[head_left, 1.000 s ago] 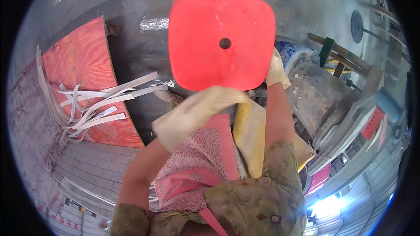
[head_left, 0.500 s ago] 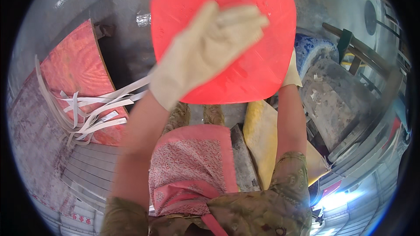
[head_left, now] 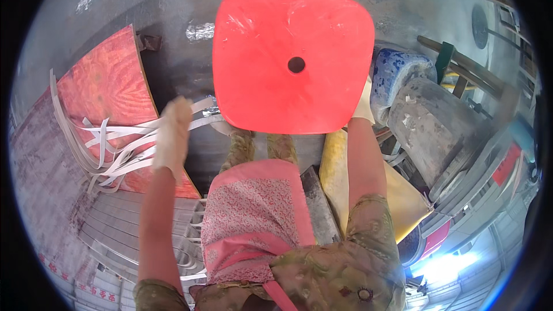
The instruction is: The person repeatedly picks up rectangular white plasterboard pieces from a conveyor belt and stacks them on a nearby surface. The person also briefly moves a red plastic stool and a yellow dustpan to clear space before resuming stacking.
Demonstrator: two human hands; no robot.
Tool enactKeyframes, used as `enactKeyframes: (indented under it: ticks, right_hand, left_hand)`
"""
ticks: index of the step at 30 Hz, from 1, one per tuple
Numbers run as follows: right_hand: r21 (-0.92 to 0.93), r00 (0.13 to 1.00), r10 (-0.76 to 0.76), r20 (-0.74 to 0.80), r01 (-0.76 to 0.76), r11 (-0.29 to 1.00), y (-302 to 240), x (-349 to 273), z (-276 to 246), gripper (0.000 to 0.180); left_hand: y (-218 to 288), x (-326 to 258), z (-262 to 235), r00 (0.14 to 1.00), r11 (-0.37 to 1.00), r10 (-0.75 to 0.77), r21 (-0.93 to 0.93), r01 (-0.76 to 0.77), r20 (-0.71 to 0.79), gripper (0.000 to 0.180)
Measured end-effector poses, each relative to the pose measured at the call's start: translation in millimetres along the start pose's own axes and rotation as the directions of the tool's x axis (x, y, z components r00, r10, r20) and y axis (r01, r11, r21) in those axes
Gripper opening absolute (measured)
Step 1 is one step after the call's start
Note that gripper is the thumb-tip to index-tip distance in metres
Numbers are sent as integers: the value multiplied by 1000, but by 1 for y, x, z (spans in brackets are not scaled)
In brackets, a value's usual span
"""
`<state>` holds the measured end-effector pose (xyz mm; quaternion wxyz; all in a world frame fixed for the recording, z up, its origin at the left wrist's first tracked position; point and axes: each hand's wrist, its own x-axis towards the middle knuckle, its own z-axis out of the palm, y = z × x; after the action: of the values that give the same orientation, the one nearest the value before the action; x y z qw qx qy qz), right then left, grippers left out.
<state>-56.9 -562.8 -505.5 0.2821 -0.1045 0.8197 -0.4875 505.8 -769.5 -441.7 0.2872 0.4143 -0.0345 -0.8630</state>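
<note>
A red plastic stool seat, rounded-square with a round hole in its middle, is held out in front of me. My right hand, in a pale glove, grips its right edge; the fingers are hidden behind it. Left of the seat, apart from it, my left hand in a similar glove hangs over several white strips. Motion smears its fingers and I see it nearly edge-on, so whether it holds a strip is unclear. The strips lie across a red patterned board.
A blue mottled piece and a grey, worn rounded block stand at the right. A yellow-edged cushion-like piece lies near my right forearm. Wooden bars lie farther right. A pink cloth apron covers my lap.
My left hand has moved off the red seat's face, left and down to the white strips. The central hole now shows. The seat has shifted slightly lower, still in my right hand.
</note>
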Motion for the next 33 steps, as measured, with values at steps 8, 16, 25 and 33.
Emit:
enactKeyframes:
  ticks: [8,16,25,33]
  right_hand:
    - [689,986,65,-151,58,722,-179,-25,-36,63]
    - [196,6,-243,970,-611,767,-212,-145,147,67]
    - [254,242,-78,967,-909,330,-241,-119,206,61]
    - [908,887,-306,345,-398,-131,-237,49,42,56]
  left_hand:
    - [-73,-98,104,886,422,48,814,400,-461,44]
    - [-78,-110,139,893,449,3,799,401,-450,45]
    - [-59,-139,68,848,404,48,787,466,-527,48]
    - [-56,-135,94,862,385,11,798,464,-507,48]
